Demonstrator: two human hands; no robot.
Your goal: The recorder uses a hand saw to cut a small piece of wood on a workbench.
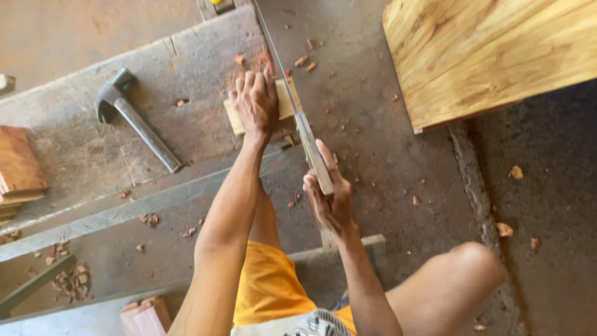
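Bench: I see a long, worn workbench (pixel 81 149) running across the left, dusted with reddish sawdust.
Panel: a large pale, grained board (pixel 491 56) sits at upper right, well apart from the work.
Hammer: a steel claw hammer (pixel 134 118) lies on the bench, left of the hands, untouched.
Saw: a hand saw (pixel 298 109) angles down from the top edge; its blade crosses the right end of the block and its handle sits in my right hand.
Block: a small light wooden block (pixel 287 99) lies at the bench's edge, partly under my left hand.
Left hand: my left hand (pixel 255 102) presses flat on the block, fingers spread and pointing away.
Right hand: my right hand (pixel 329 199) is curled tight around the saw handle.
Chips: reddish wood chips (pixel 305 61) litter the floor and bench.
Progress: I judge the cut under way; how deep the blade has gone I cannot tell, and the block is not yet parted.
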